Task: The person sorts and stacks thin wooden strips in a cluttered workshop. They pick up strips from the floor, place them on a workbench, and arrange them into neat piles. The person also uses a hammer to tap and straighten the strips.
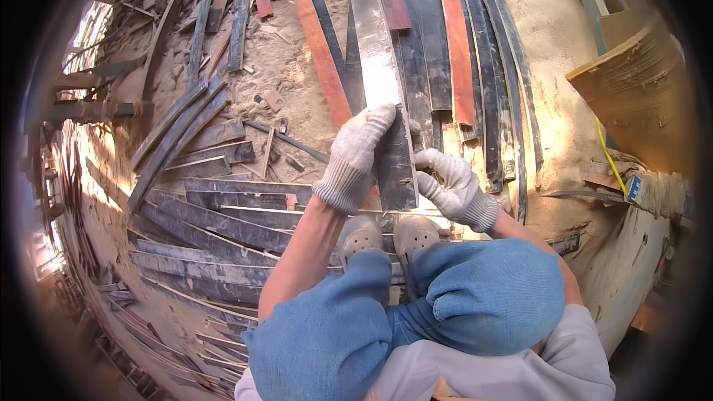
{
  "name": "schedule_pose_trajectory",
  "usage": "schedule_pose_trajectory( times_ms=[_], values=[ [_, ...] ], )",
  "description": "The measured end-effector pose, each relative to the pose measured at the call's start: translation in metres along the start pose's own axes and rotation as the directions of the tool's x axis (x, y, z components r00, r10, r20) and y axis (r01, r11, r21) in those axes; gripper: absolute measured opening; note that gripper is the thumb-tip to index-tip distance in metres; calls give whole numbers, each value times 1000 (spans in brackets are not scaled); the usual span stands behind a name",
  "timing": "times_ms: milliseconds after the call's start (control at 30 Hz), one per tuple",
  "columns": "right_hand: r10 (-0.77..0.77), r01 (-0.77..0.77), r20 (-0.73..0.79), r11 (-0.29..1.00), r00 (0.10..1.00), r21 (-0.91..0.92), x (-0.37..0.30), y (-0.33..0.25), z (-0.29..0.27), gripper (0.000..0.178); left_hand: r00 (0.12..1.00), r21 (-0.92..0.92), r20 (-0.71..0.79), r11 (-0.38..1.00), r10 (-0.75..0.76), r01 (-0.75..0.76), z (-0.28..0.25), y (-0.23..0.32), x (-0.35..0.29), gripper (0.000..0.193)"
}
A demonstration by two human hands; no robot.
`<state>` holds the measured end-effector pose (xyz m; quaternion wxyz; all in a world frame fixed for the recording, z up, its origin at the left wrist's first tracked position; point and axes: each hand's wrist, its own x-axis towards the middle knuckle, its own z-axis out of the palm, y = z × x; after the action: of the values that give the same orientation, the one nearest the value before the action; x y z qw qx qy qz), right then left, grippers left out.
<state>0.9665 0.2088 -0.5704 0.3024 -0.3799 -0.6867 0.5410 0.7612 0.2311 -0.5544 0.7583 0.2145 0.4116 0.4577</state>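
Observation:
A long dark plywood strip slants up and away from me above my shoes, its near end over the toes and its upper face shining in the light. My left hand, in a whitish knitted glove, is closed round it, thumb on the upper face and fingers passing underneath. Gloved the same way, my right hand is at the strip's right edge near its lower end. Its thumb and fingers are curled together in a pinch; whatever they hold is too small or hidden to name.
Black and reddish strips lie lengthwise ahead on sandy ground. A loose heap of dark strips spreads at left. To the right are a curved plywood sheet and a blue-labelled roll or bundle. My shoes are below the strip.

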Motion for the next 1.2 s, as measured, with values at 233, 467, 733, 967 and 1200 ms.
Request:
schedule_pose_trajectory(
  times_ms=[233, 467, 733, 967, 1200],
  values=[
    [-484, 298, -202, 763, 851, -574, 74, -31, -26, 75, 995, -55, -71, 996, 69, -73, -3, 58, -27, 35],
    [-711, 348, -63, 418, 700, -839, 193, -85, -19, 107, 977, -69, 125, 984, 171, -164, -32, 134, -148, 41],
    [-865, 561, 31, 298, 502, -773, 361, -152, 71, 93, 824, -84, 122, 833, 553, -546, -41, 153, -353, 49],
    [-846, 847, 339, 217, 411, -484, 368, -222, 144, 12, 488, -250, -28, 467, 872, -848, -70, 158, -452, 75],
    [-509, 859, 693, 318, 511, -401, 292, -430, 212, 20, -182, 586, -287, 22, 941, -810, -27, 259, -437, 109]
  ],
)
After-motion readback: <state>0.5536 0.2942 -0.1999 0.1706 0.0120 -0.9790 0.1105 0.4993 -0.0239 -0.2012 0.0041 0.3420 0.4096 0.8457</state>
